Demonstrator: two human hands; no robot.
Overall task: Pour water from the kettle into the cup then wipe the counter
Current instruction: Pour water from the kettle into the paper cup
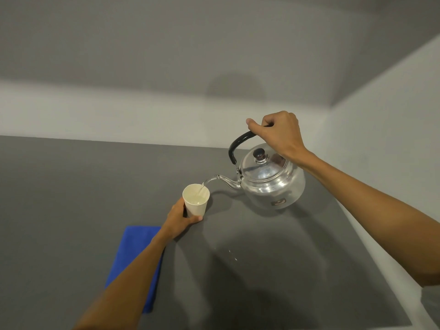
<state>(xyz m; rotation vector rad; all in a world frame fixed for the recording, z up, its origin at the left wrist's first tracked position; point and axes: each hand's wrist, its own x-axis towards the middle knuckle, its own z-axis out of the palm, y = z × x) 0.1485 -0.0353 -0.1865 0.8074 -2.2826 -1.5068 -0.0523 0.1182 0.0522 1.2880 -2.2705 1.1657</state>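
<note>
We are mid-pour: water arcs from the spout of the kettle [270, 179] into the cup [196, 200], which looks partly filled, though its level is hard to read. Wiping is still ahead; the blue cloth [135, 258] lies folded on the counter [59, 198], a few droplets [232, 256] nearby. Our right hand [277, 134] is fisted around the black handle, kettle tilted aloft; our left hand [179, 219] wraps the cup's base, steadying it on the counter
</note>
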